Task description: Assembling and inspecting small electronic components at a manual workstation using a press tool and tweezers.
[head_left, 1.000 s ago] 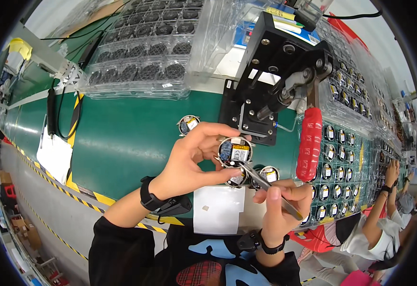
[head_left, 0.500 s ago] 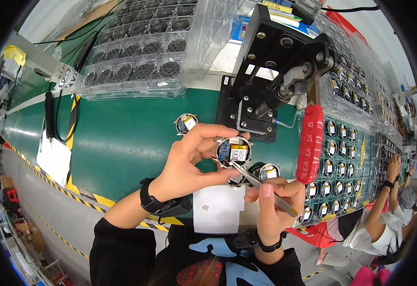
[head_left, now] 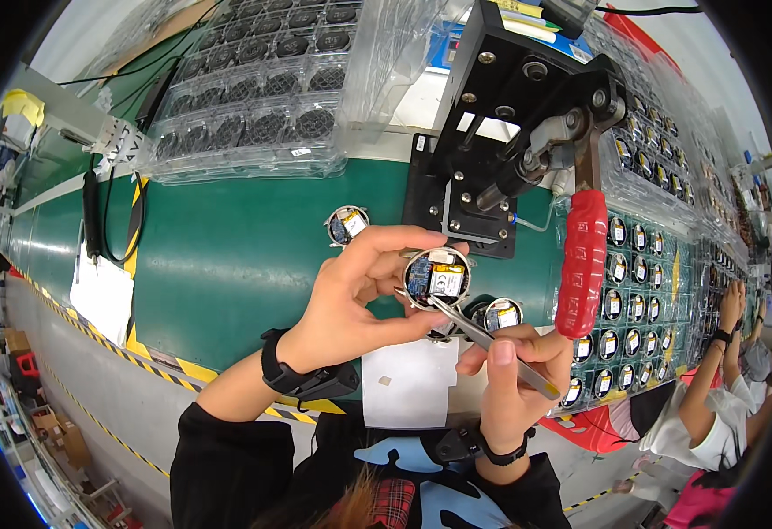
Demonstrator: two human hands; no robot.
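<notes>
Between the thumb and fingers of my left hand (head_left: 358, 286) is a round metal-rimmed watch case (head_left: 437, 279), its open side facing up. Inside it show a blue circuit board and a white-and-yellow battery. My right hand (head_left: 514, 375) pinches a pair of metal tweezers (head_left: 483, 339), whose tips reach into the lower edge of the case. What the tips touch is too small to make out. Another such case (head_left: 502, 315) lies just right of the held one, and a further one (head_left: 348, 226) sits behind my left hand. Part of another is hidden beneath my fingers.
A black lever press (head_left: 500, 115) with a red handle (head_left: 583, 264) stands behind my hands. Clear trays of watch cases (head_left: 637, 304) fill the right side; trays of dark round parts (head_left: 267, 132) stand back left. White paper (head_left: 408, 388) lies in front. Another person's arm (head_left: 723, 326) is at far right.
Almost nothing differs. The tweezers stay at the lower edge of the held case, and the whole view has shifted slightly.
</notes>
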